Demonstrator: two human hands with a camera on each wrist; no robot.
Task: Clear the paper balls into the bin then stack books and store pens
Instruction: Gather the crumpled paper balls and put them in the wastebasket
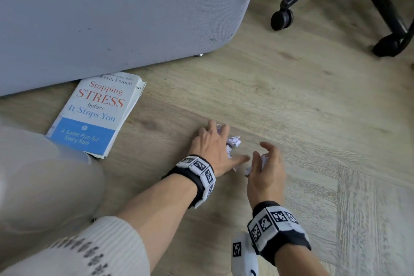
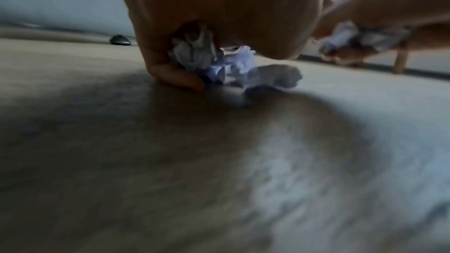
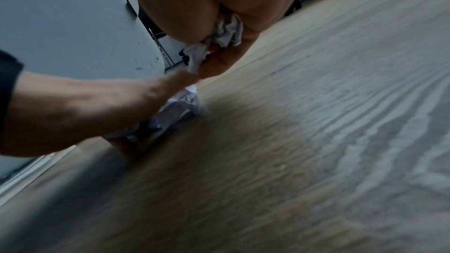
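Observation:
Several crumpled white paper balls lie on the wooden floor in the head view. My left hand reaches down over them, its fingers curled round one ball while another lies on the floor by the thumb. Just to the right, my right hand holds a crumpled ball in its curled fingers, also seen in its palm. A white and blue book lies on the floor to the left, its far end under the grey sofa. No pens show.
The grey sofa fills the upper left. A black office chair base on castors stands at the upper right. A pale translucent rounded container sits at the left by the book. My white sock is at the bottom.

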